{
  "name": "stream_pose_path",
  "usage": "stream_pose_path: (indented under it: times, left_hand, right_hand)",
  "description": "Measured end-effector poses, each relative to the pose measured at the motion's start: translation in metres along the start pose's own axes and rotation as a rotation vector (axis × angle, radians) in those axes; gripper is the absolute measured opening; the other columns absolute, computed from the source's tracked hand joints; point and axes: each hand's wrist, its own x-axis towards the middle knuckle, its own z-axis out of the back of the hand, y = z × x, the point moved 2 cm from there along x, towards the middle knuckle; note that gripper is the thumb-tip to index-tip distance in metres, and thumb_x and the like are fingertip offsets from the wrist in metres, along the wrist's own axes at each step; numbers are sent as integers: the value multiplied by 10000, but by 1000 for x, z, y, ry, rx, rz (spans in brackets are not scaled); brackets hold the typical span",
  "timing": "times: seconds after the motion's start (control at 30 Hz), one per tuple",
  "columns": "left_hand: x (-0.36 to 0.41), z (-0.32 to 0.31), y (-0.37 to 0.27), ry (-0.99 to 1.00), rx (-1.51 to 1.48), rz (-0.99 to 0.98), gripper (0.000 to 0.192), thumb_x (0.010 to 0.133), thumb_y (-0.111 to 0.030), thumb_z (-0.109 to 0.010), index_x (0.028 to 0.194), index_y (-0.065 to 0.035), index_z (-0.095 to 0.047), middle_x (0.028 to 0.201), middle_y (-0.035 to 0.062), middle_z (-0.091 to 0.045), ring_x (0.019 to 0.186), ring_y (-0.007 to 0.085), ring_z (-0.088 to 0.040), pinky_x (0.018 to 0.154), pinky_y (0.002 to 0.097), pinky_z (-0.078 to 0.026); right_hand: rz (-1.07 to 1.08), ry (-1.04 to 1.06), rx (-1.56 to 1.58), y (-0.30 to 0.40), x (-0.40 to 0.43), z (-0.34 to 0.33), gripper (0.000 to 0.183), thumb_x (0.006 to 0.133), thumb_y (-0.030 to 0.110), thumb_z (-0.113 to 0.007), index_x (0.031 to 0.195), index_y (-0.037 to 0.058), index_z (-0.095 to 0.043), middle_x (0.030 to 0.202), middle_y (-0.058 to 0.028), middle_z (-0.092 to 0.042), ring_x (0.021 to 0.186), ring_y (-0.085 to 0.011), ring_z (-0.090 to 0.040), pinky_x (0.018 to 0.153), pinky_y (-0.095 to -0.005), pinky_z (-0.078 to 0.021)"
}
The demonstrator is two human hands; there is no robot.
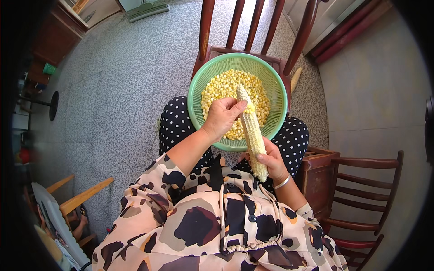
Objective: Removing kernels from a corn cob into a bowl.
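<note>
A corn cob point(252, 132), mostly bare with a few yellow kernels left near its upper part, slants over a green plastic colander point(279, 117). My right hand point(270, 161) is closed around the cob's lower end, near my lap. At the remaining kernels, my left hand point(222, 117) presses thumb and fingers against the cob's left side. Loose yellow corn kernels point(220, 84) cover the colander's bottom. The colander rests on the seat of a dark red wooden chair point(222, 50), between my knees.
Another cob point(296, 79) lies on the floor right of the chair. More wooden chairs point(364, 189) stand at the lower right beside a brown wooden cabinet point(313, 176). At the lower left are a white table point(57, 220) and part of another person's leg point(80, 226). A floor squeegee point(149, 12) is at the top.
</note>
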Motion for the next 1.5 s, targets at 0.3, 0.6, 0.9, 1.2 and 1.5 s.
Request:
stream_pose_path:
  times: [0.3, 0.6, 0.9, 1.2, 1.5]
  left_hand:
    - [-1, -2, 4, 55, -57, -34, 245, 915, -230, -541, 878, 8, -584, 755, 12, -571, 640, 65, -492, 591, 215, -420]
    - [-4, -3, -2, 55, -112, 16, 263, 900, -254, -568, 903, 8, -585, 779, 13, -582, 680, 69, -523, 620, 209, -437]
    - [-3, -6, 6, 83, -97, -59, 238, 864, -188, -627, 951, 29, -582, 843, 33, -602, 758, 81, -558, 701, 225, -468]
    - [-6, -3, 11, 111, -164, -91, 240, 895, -118, -559, 1069, 47, -560, 938, 57, -613, 827, 100, -572, 756, 241, -476]
    - [-3, 2, 13, 124, -373, 38, 269, 923, -126, -489, 1132, 35, -542, 1012, 104, -613, 893, 155, -589, 802, 316, -478]
  right_hand:
    - [-28, 24, 18, 3, 0, -1, 563, 761, 176, -649, 1235, -27, -423, 981, -74, -589, 839, -142, -582, 752, -255, -466]
    - [-25, 18, 11, 5, -1, -3, 548, 764, 183, -644, 1223, -27, -431, 949, -70, -586, 804, -130, -575, 704, -239, -466]
    - [-21, 1, 8, 6, -1, -3, 552, 767, 188, -642, 1231, -21, -429, 927, -76, -594, 776, -126, -581, 671, -236, -475]
    - [-7, 28, 69, 5, -2, 0, 542, 776, 208, -630, 1225, -22, -430, 903, -105, -612, 733, -145, -594, 631, -244, -492]
    - [5, 3, 87, 5, -2, 2, 561, 771, 243, -634, 1215, -30, -427, 891, -128, -617, 695, -152, -602, 594, -238, -498]
